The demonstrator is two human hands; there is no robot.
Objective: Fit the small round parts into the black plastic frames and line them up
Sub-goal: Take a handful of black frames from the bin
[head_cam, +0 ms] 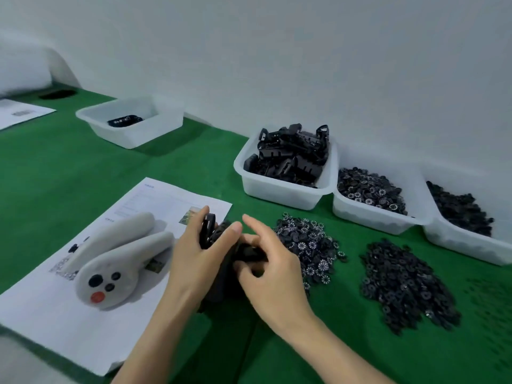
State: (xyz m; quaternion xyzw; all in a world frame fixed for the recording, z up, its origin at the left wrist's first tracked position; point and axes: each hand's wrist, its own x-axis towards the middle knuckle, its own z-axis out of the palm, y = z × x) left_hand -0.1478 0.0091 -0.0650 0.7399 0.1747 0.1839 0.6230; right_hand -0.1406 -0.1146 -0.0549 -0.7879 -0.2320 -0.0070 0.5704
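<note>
The black frame [208,230] was held just above the table [83,176], in front of the person and between both hands. Its long axis ran away from the person, with the far end tipped up towards the wall and the near end hidden in shadow under the palms. The left hand [191,261] gripped it from the left, thumb lying across the top and fingers wrapped behind. The right hand [273,268] came in from the right with its wrist low. Its forefinger stuck out straight while the other fingers curled onto the frame's right side. I could not tell whether a small part sat under those fingertips.

Just right of the hands lay a pile of small round parts [310,245] with white patterns, and beyond it a darker pile [401,284]. Along the wall stood a tray of frames [282,189], a tray of round parts [368,217] and a third tray [465,245]. A fourth tray [130,134] sat well apart to the left. A grey two-pronged device [110,273] rested on a printed sheet [55,314] left of the hands.
</note>
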